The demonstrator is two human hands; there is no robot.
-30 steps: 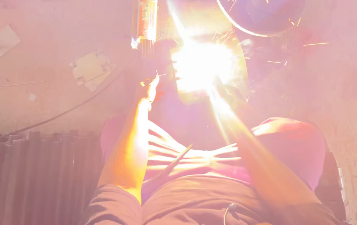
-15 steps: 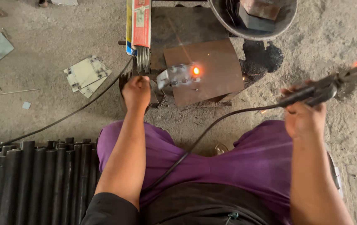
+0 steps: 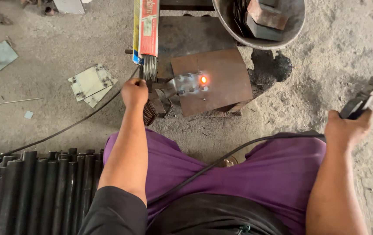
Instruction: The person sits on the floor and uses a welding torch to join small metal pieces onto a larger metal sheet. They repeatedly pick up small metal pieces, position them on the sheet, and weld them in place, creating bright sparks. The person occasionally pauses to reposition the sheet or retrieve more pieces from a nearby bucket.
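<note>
My left hand (image 3: 134,92) grips a dark tool whose jaws hold a small grey perforated metal piece (image 3: 188,83) on a rusty steel plate (image 3: 221,78). A fresh weld spot (image 3: 203,79) glows orange on that piece. My right hand (image 3: 347,129) is out to the right, closed around a black electrode holder (image 3: 361,100); its black cable (image 3: 239,150) runs back across my purple-clad lap. No rod is visible in the holder.
A red and yellow packet of welding rods (image 3: 148,32) lies just beyond my left hand. A metal bowl (image 3: 243,41) holding steel blocks sits at the top. Black pipes (image 3: 25,191) are stacked at lower left. Flat metal offcuts (image 3: 89,83) lie on the sandy floor.
The blinding arc glare has gone; only an orange glow remains on the piece. My right hand with the electrode holder swung away to the right and lowered. My left hand stayed put.
</note>
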